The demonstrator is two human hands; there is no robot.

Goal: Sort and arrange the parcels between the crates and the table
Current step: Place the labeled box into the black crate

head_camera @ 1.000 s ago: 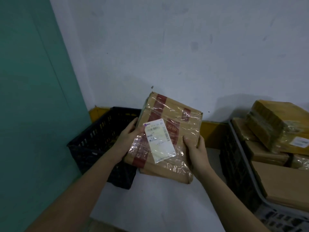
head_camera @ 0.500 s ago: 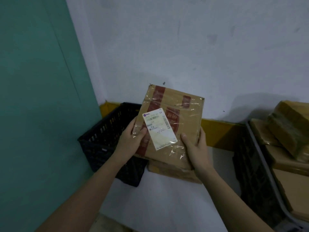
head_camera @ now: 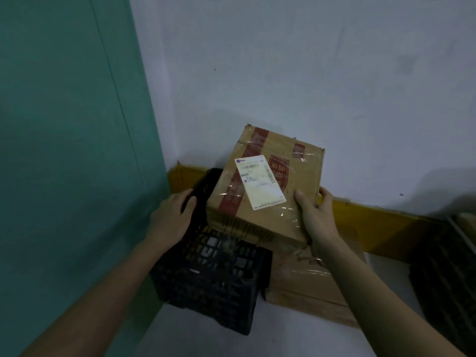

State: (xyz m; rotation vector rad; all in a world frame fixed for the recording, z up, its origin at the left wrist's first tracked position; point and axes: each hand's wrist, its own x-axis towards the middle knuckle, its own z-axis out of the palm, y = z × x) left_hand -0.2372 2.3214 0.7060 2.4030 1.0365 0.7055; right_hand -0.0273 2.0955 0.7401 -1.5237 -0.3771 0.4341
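Head view: my right hand (head_camera: pixel 315 217) grips the taped parcel (head_camera: pixel 268 184), held over the black crate (head_camera: pixel 208 269). Left hand (head_camera: pixel 172 219) rests loosely curled on the crate's rim. Step: placing. Next: lower it in level.

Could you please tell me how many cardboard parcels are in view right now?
2: a taped brown cardboard parcel held over the black plastic crate, and a larger flat cardboard parcel below it. Others may be hidden.

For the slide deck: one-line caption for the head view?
Right hand holds a taped cardboard parcel over a black crate; left hand rests on its rim.
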